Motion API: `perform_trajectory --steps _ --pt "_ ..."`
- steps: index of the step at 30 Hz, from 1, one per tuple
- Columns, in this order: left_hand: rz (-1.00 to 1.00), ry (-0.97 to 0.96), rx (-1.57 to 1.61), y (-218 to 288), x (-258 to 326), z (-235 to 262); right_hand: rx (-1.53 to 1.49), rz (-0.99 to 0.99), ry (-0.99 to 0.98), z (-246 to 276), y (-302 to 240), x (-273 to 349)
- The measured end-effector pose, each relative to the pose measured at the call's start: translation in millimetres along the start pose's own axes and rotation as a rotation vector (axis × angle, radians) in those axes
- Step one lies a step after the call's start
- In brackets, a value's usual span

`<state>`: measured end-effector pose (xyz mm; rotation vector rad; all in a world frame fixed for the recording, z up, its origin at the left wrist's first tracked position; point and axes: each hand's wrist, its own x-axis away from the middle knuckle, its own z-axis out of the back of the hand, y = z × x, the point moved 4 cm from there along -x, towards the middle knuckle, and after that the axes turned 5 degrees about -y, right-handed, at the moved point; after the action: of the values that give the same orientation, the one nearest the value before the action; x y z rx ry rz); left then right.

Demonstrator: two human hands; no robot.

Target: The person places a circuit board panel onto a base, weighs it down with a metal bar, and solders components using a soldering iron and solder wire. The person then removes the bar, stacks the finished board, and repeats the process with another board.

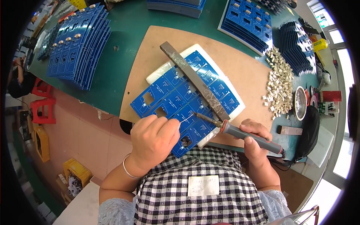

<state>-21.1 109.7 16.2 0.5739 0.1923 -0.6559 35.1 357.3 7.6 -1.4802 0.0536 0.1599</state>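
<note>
A blue circuit board panel point(174, 99) with several cut-outs lies tilted on a white pad point(235, 103). Across it rests a long dark metal bar point(195, 80). My right hand point(257, 140) grips a grey and red soldering iron point(247, 135), its tip touching or just above the board near the bar's lower end. In my left hand point(154, 138), closed at the board's near left edge, the fingers pinch a thin strand of solder wire point(186, 119) that reaches toward the iron tip. The wire's other end is hidden by the hand.
Under the pad lies a brown board point(150, 48) on the green table point(123, 71). Stacked blue panels point(77, 47) stand at the left, and more panels point(247, 22) at the back right. Small pale connectors point(278, 82) are heaped at the right beside a metal bowl point(299, 103).
</note>
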Motion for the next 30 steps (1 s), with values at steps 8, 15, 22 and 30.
perform_trajectory --steps 8,15,22,30 --pt "-0.003 -0.003 -0.014 -1 -4 -1 -0.013 -0.031 -0.022 -1 1 -5" --pt "0.000 0.003 -0.025 -2 -5 -2 -0.006 -0.030 -0.041 -2 2 -10" --pt "-0.011 -0.013 -0.005 0 -6 -2 0.018 0.021 -0.070 4 -4 -11" --pt "0.007 -0.022 -0.023 -1 -8 -4 -0.013 -0.024 -0.025 0 1 -15"
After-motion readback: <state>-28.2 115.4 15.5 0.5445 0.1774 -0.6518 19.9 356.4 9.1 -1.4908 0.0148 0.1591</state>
